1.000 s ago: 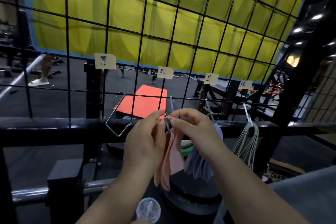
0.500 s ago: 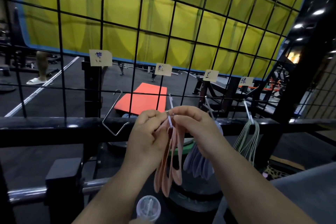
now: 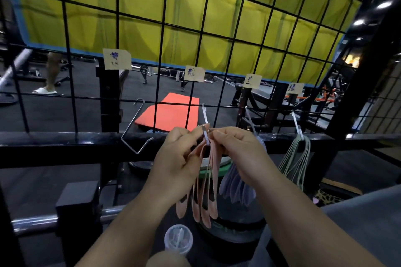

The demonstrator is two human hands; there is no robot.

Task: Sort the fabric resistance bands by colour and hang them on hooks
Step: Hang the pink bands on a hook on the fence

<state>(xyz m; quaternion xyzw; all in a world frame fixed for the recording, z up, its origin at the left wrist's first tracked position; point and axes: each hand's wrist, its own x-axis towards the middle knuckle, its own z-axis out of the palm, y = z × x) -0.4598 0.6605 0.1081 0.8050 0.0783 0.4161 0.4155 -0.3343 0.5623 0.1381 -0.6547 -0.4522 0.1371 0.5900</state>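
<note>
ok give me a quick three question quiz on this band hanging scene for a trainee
1. True or false: the leftmost hook already carries bands.
2. Which colour hangs from the rightmost hook? A pink, B green, C purple.
3. Fill in: the left hand and right hand both pinch the ____ bands at the second hook from the left.

Key: 1 false, the leftmost hook is bare. 2 B, the green bands. 3 pink, the pink bands.
</note>
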